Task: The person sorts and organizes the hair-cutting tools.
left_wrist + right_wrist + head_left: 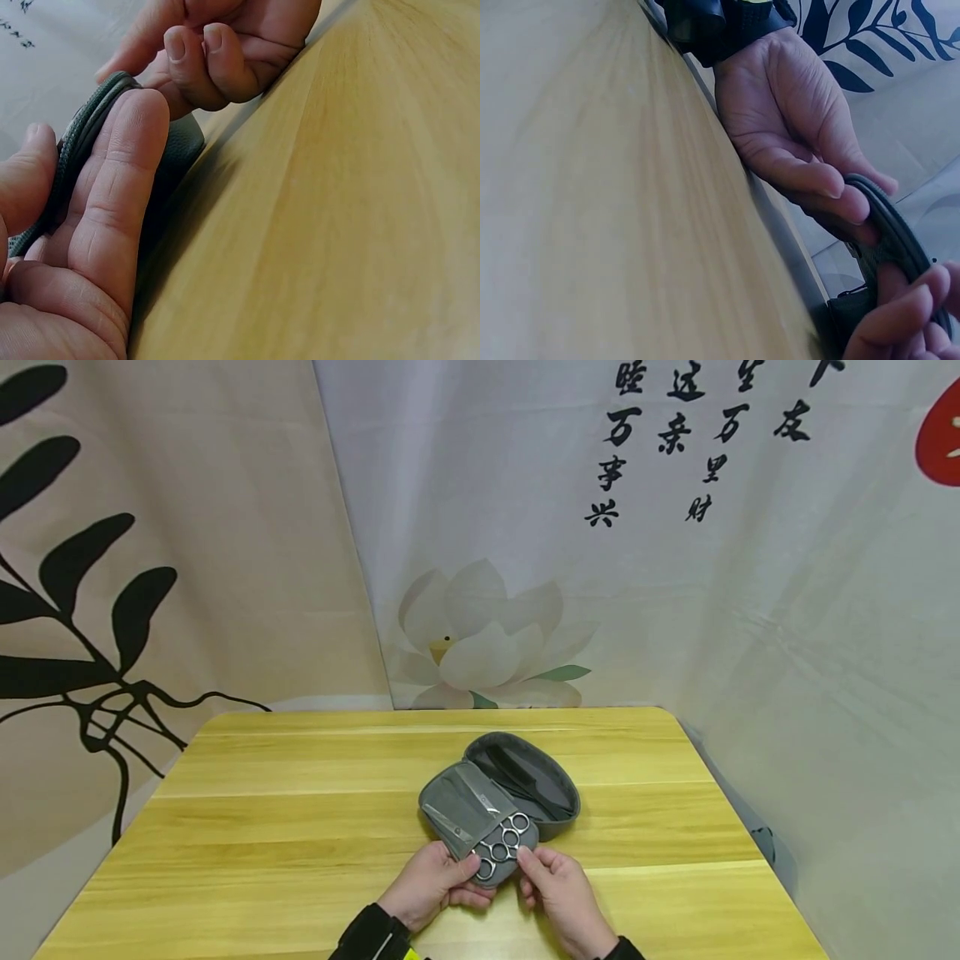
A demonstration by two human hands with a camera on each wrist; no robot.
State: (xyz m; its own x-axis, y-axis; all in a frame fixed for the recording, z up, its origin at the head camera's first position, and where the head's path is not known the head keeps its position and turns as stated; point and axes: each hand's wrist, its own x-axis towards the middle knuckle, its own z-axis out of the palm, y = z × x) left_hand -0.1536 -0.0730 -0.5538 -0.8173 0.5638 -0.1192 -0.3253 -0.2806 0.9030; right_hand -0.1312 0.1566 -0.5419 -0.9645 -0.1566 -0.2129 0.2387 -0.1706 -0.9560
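Note:
A grey zippered case (459,802) lies opened out on the table in the head view. Silver finger rings of scissors (501,850) stick out of a clear-fronted pocket on its near half. My left hand (433,883) holds this half at its near edge, thumb on top and fingers beneath. At the near right edge, beside the rings, my right hand (558,893) pinches the case; whether a ring is between its fingertips too, I cannot tell. In the left wrist view the case's edge (90,124) runs between thumb and fingers. The right wrist view shows both hands on the rim (896,225).
The case's deeper half holds a black comb-like item (517,772), partly in shadow. Light wood tabletop (262,843) surrounds the case. Behind the table hang cloth backdrops (480,485) printed with a flower, leaves and characters.

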